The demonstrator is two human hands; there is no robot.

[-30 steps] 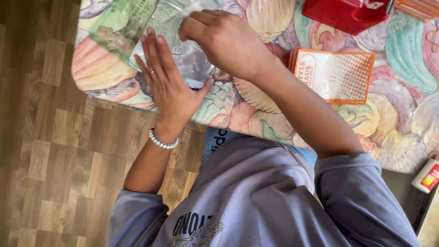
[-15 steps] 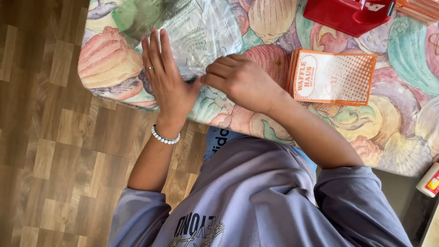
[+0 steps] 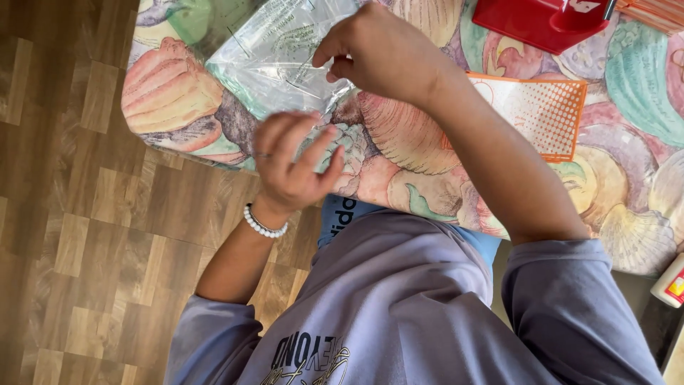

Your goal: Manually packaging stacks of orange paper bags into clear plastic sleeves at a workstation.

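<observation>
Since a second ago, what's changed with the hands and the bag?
The left hand lifted off the clear bag, where it had lain flat, and now curls loosely above the table edge. The right hand moved back up and pinches the bag's edge. The orange packet, red box and tablecloth stayed put.

I take this for a home room: wood-look plank flooring (image 3: pixel 78 235), a counter under a pastel seashell-print cloth (image 3: pixel 627 93), a flat orange packet (image 3: pixel 541 114) and a red box (image 3: pixel 541 21) on it.
</observation>
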